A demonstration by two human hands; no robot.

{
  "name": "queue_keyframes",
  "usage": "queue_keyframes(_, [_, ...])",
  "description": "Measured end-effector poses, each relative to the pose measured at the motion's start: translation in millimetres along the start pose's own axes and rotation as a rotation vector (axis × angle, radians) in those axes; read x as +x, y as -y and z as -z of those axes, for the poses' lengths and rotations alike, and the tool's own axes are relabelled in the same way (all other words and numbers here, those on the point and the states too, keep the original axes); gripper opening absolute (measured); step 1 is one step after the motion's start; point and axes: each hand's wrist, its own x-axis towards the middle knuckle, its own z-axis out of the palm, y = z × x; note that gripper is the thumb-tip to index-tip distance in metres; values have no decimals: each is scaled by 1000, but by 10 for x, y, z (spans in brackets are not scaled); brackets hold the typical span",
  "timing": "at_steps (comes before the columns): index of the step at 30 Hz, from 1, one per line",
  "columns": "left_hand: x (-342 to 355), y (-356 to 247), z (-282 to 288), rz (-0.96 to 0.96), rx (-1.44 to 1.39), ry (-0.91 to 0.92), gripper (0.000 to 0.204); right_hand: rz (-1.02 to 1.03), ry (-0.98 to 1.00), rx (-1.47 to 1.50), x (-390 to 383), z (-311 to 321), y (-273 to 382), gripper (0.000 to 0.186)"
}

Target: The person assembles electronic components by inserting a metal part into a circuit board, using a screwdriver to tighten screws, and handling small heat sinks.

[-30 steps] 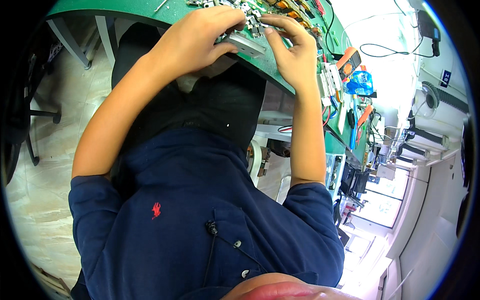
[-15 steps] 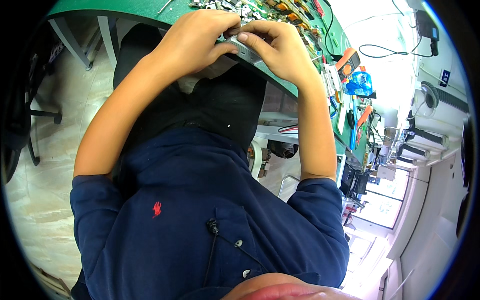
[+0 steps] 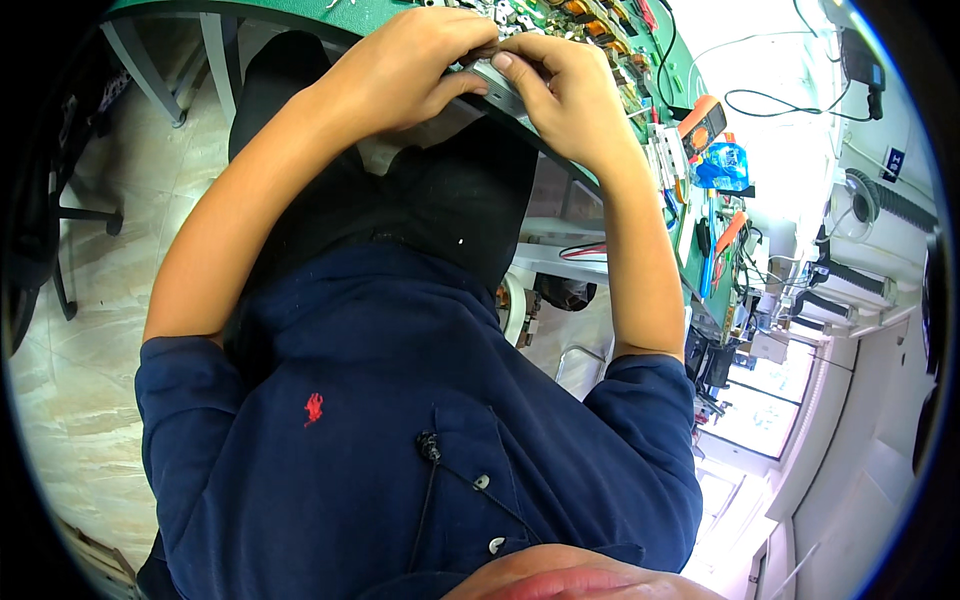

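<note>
A silver metal block (image 3: pixel 498 90) with small holes in its side is held at the front edge of the green bench (image 3: pixel 280 18). My left hand (image 3: pixel 420 65) grips its left end, thumb low along it and fingers curled over the top. My right hand (image 3: pixel 570 95) has its thumb pressed on the block and its fingers bent over it; what lies under those fingertips is hidden. Many small metal parts (image 3: pixel 525 20) and circuit boards (image 3: pixel 585 22) lie just beyond both hands.
An orange multimeter (image 3: pixel 702 125), a blue bottle (image 3: pixel 722 165), cables and tools crowd the bench to my right. Grey extraction hoses (image 3: pixel 900 215) are further right. Metal table legs (image 3: pixel 140 70) stand under the bench, and a black chair (image 3: pixel 70 215) is on the floor at left.
My right hand has come leftward from beside the block onto it, thumb now pressed on top. My left hand has moved only slightly; both shifted a little up over the last half second.
</note>
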Motion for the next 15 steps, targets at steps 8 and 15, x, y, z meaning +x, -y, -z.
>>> queue_keyframes(8, [-18,11,-35,-4,-1,-9,30,-160,64,73,25,24,14,21])
queue_keyframes(15, [-19,23,-49,-20,13,-28,31,-199,71,90,42,6,-22,23])
